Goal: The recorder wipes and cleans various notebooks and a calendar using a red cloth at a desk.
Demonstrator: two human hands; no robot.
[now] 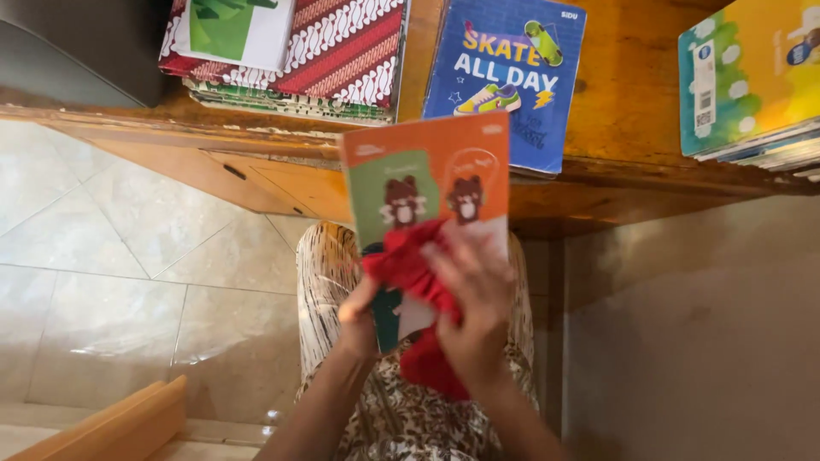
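We hold an orange notebook with two bear pictures [427, 179] upright above our lap, in front of the wooden counter [623, 102]. Our left hand [359, 316] is closed on its lower edge. Our right hand [474, 312], fingers spread and curled, presses a red cloth [410, 265] against the cover. A blue notebook [504, 77] lies on the counter just behind.

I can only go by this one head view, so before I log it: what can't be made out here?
- Lower cover of the orange booklet: hidden by the red cloth and both hands.
- Right hand: fingers motion-blurred, grip unclear.
- Left hand: fingers behind the booklet.
- Colourful book stack: cut off by the right edge.
- Patterned book stack: cut off at the top.
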